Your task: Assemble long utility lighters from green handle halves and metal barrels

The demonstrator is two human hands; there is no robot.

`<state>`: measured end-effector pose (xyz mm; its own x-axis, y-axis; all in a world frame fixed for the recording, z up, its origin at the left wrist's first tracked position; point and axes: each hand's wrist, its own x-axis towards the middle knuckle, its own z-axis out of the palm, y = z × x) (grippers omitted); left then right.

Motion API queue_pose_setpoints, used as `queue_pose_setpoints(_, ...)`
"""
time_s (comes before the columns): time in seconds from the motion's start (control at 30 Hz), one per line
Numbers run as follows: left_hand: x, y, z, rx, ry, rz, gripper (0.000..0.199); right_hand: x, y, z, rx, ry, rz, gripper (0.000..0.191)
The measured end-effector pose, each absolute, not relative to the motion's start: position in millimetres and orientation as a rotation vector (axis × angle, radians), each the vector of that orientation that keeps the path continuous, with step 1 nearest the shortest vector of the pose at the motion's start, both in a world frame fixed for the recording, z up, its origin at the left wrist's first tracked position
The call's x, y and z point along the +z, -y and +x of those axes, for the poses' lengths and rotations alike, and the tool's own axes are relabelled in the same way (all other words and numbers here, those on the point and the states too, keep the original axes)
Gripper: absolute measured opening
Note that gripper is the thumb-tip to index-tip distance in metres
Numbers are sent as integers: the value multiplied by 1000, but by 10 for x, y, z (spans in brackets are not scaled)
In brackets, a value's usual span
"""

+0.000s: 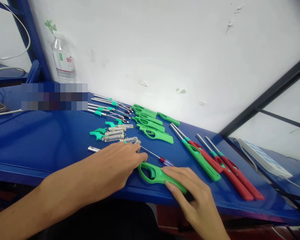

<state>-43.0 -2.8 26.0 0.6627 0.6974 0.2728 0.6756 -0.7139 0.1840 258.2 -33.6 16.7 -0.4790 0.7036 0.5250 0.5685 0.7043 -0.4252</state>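
Observation:
My right hand is wrapped round the handle of a green lighter casing at the table's front edge. My left hand reaches over the casing's left end, thumb and fingers bent close together; what they hold, if anything, is hidden. A metal tube end sticks out to the left from behind my left hand. Just behind my hands lies a screwdriver with a clear and red handle. Clear fuel tanks and teal triggers lie beyond my left hand.
Green casing halves and metal tubes with wires lie near the wall. Several red lighters and a green one lie to the right on the blue table. A bottle and a power strip stand farther off.

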Motion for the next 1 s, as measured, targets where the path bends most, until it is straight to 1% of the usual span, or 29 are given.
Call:
queue_pose_setpoints(0.83,248,26,-424,533,-1163,2804,33,174,332,2564,209,2203,-945,34)
queue_pose_setpoints(1.0,253,21,-441,492,-1170,2818,32,163,341,2577,214,2203,-949,35)
